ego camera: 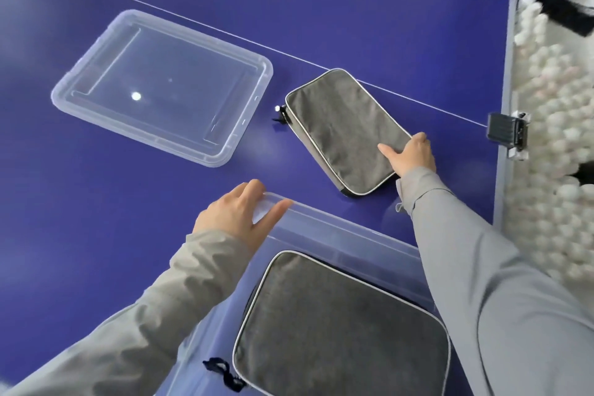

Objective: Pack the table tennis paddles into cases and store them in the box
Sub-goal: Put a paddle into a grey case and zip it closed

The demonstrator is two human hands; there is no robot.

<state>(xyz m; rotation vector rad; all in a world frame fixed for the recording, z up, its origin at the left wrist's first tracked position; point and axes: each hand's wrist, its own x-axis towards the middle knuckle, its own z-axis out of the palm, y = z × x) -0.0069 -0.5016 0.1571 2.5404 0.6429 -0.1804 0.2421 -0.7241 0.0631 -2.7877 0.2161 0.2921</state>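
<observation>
Paddle case [347,128]: grey, white-piped, flat on blue table [96,202], beyond box [337,231] rim.
Right hand [409,154]: I pinch its right edge.
Left hand [238,219]: relaxed on box corner.
Room: open table toward lid [160,87].

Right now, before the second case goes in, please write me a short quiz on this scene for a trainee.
1. True or false: the clear lid sits on the storage box.
2. Which hand grips the grey case on the table: A, left hand; B, right hand?
3. How many grey cases lie inside the box?
Key: 1 false; 2 B; 3 one, the packed case.
</observation>
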